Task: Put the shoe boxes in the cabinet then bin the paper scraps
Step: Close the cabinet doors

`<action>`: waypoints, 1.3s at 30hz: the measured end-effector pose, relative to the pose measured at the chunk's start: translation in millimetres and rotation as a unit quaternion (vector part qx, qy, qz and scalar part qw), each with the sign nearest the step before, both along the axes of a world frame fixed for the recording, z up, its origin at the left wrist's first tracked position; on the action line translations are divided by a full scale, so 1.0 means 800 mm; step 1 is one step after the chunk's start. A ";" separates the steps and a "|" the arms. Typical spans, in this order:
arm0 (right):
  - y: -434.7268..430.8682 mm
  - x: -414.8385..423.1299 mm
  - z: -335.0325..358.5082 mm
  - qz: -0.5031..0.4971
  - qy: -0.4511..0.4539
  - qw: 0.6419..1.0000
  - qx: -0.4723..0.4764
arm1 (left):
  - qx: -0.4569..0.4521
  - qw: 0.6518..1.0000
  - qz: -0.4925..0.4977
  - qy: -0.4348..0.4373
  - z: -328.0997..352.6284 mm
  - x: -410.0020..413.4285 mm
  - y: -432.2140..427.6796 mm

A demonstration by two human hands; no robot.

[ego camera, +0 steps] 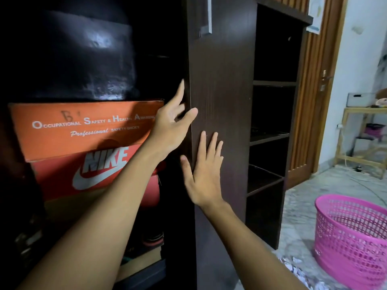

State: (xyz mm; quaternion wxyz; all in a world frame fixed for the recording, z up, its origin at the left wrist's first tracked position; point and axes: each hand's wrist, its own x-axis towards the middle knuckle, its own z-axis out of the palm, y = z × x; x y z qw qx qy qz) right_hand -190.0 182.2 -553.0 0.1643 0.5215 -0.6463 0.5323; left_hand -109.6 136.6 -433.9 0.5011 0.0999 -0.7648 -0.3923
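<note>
Inside the dark cabinet an orange safety-shoe box (83, 126) lies on top of a red Nike shoe box (92, 174), with a black box (83, 55) above them. The dark brown cabinet door (222, 97) stands edge-on in the middle. My left hand (171, 124) grips the door's edge, fingers behind it and thumb on the front. My right hand (203, 172) lies flat on the door's front face, fingers spread. White paper scraps (293, 266) lie on the floor at the lower right.
A pink mesh basket (351, 237) stands on the marble floor at the right. Open dark shelves (270, 135) flank the door. Farther right are a wooden room door (314, 101) and a small wooden rack (362, 139) holding items.
</note>
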 end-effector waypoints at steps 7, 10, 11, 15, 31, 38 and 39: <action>-0.048 0.000 0.021 -0.038 0.060 0.990 0.121 | 0.032 0.997 0.065 0.001 0.009 0.003 -0.043; -0.064 -0.009 0.024 -0.034 0.081 0.984 0.158 | 0.039 0.994 0.100 -0.006 0.013 0.000 -0.064; -0.068 -0.013 0.025 -0.030 0.089 0.982 0.165 | 0.039 0.993 0.113 -0.010 0.013 -0.001 -0.071; -0.080 -0.024 0.024 -0.030 0.109 0.978 0.176 | 0.025 0.991 0.130 -0.023 0.012 -0.004 -0.098; -0.015 -0.056 0.014 0.105 0.039 0.977 0.180 | -0.003 0.969 0.241 -0.045 -0.032 -0.004 -0.082; 0.057 -0.007 -0.048 0.247 0.033 0.959 0.131 | 0.008 0.927 0.364 -0.087 -0.100 0.079 0.027; 0.061 0.006 -0.058 0.275 0.031 0.952 0.133 | 0.013 0.923 0.377 -0.078 -0.107 0.091 0.044</action>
